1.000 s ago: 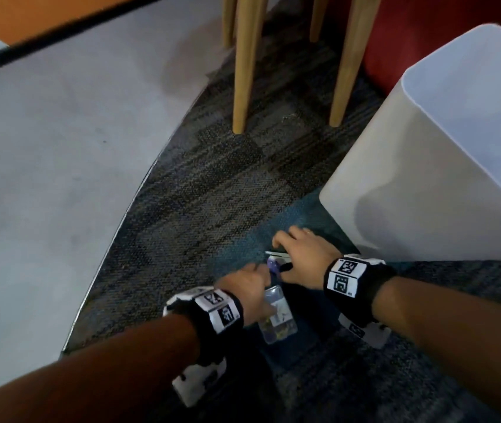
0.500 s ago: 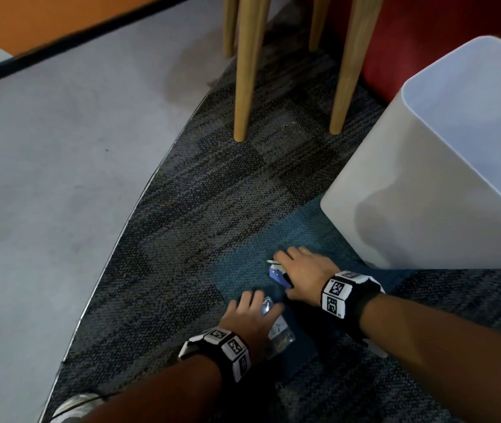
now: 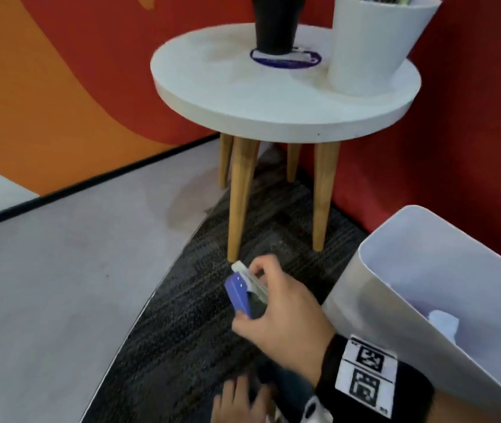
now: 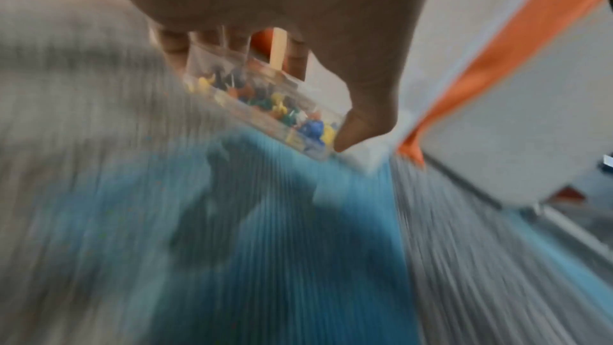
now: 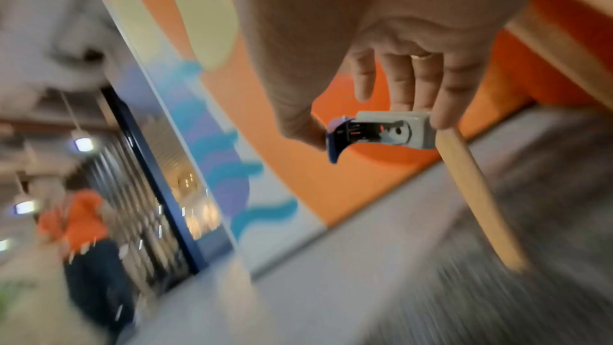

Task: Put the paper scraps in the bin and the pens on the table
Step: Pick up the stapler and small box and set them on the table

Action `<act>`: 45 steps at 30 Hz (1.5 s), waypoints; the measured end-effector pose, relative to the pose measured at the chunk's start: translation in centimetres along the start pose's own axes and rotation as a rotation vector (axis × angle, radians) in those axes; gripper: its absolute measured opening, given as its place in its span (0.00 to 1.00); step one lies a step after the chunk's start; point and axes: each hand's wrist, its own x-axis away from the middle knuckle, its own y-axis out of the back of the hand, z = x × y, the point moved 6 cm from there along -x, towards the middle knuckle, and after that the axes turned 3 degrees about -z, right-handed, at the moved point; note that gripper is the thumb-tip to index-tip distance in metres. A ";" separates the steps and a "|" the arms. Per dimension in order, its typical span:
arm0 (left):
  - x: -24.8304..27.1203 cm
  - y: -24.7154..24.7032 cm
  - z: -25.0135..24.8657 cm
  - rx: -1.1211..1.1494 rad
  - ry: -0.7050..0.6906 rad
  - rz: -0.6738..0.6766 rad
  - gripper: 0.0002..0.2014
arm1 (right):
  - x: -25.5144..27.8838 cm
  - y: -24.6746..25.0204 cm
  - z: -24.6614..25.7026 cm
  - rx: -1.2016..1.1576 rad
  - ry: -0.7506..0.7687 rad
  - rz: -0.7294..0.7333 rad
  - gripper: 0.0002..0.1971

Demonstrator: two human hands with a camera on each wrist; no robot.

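Observation:
My right hand (image 3: 250, 296) grips a small blue and grey stapler (image 3: 238, 296) above the carpet, in front of the table legs; the right wrist view shows the stapler (image 5: 381, 130) pinched between thumb and fingers (image 5: 441, 114). My left hand (image 3: 237, 401) is at the bottom edge of the head view. In the left wrist view it (image 4: 262, 88) holds a clear box of coloured push pins (image 4: 265, 104) just over the blue carpet. The white bin (image 3: 380, 300) stands to the right with a white paper scrap (image 3: 444, 323) inside. No pen shows on the floor.
A round white table (image 3: 273, 99) on wooden legs (image 3: 241, 196) stands against the red wall. It bears a black cup (image 3: 276, 22) on a blue coaster and a white pot (image 3: 371, 44). Grey smooth floor lies left of the dark carpet (image 3: 182, 331).
My right hand has lifted the stapler off the carpet and up toward the table. The left hand closed on the pin box. The head view rose, bringing the table top into sight.

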 end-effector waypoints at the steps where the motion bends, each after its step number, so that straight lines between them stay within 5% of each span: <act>1: -0.1 1.9 0.2 0.062 -0.014 0.046 0.21 | -0.6 2.3 1.5 -0.026 0.013 -0.094 0.24; 5: -2.0 12.2 -0.4 0.138 -0.136 -0.098 0.42 | -1.9 10.8 4.8 -0.177 0.001 -0.387 0.22; 13: -3.4 33.2 -1.1 0.334 -0.316 -0.470 0.32 | -7.7 20.7 5.1 -0.235 -0.079 -0.550 0.14; 19: -5.2 41.7 -1.8 0.362 -0.304 -0.689 0.29 | -11.7 24.2 5.1 -0.179 -0.148 -0.582 0.10; 25: -9.6 42.2 -0.9 0.437 -0.159 -0.678 0.25 | -13.3 24.1 5.7 -0.018 -0.178 -0.516 0.15; 34: -12.7 40.3 -0.2 0.448 -0.075 -0.564 0.25 | -14.6 23.7 6.6 0.291 -0.069 -0.628 0.25; 45: -13.7 39.9 -0.9 0.497 -0.088 -0.587 0.26 | -14.4 23.5 5.7 0.270 -0.143 -0.695 0.31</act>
